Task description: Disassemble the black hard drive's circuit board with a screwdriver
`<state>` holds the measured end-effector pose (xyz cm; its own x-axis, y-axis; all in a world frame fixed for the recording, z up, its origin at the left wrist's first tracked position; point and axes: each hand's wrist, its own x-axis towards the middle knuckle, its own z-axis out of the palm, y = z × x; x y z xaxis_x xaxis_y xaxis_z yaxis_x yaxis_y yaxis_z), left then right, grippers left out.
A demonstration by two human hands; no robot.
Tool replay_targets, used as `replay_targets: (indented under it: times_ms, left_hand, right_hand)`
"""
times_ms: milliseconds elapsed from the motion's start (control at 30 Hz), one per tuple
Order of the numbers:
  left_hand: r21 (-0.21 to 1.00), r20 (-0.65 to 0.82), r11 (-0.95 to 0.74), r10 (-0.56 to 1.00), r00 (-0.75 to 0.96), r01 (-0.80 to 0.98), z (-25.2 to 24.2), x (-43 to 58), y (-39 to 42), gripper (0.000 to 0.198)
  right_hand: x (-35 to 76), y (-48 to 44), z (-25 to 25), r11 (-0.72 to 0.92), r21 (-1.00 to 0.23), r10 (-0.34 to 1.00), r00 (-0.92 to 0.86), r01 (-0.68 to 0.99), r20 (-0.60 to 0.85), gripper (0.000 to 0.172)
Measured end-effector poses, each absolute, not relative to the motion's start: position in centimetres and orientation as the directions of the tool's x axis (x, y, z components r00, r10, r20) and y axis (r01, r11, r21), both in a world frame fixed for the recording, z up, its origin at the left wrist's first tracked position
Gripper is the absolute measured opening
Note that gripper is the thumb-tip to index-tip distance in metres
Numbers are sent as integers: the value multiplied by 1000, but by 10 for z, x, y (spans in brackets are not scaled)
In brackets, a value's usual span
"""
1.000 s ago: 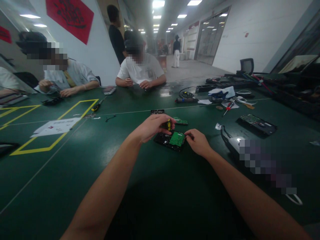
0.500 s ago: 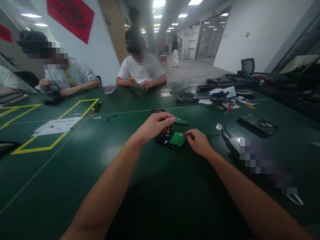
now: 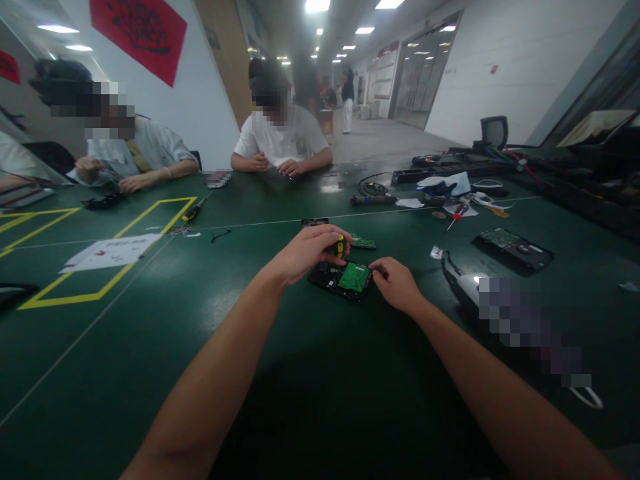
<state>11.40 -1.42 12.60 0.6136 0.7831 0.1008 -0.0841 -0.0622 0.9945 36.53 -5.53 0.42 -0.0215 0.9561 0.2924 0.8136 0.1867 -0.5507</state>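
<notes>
Hard drive [image 3: 345,285] lies flat on green table [image 3: 320,360], black casing, green board on top, under both hands. Left hand [image 3: 307,252] over drive's far left part, fingers closed round yellow-black screwdriver [image 3: 341,246], handle roughly upright, tip hidden. Right hand [image 3: 396,283] at drive's right edge, fingers curled in; can't tell if they pinch the rim or just brace it. Drive's near edge in view, far left edge covered by left hand. Widest gap: drive's near side, between the 2 forearms. Far side tight: circuit board [image 3: 364,244] just beyond drive, dark part [image 3: 315,223] behind it, further left. Right of drive, past right hand: crumpled wrapper [image 3: 437,253], then 2nd drive [image 3: 515,250], flat, well apart. Right and nearer than drive: blurred-out item [image 3: 525,327], alongside right forearm. Well left of drive: paper sheet [image 3: 110,253], overlapping yellow tape outline [image 3: 60,303]. Across from drive, co-worker in white T-shirt [image 3: 285,137] sits at table's far edge.
</notes>
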Motion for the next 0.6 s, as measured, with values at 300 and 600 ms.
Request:
replay_targets:
  times_ms: [300,600]
  left_hand:
    - [944,179,-307,783,595,120,125,110,-11,27]
    - [956,141,-269,772,619,118,124,115,-16,33]
  right_hand:
    - [366,-54,2,204,-550,950,-28,810,311,19]
    - [366,-54,2,207,-558,949,-26,803,315,20]
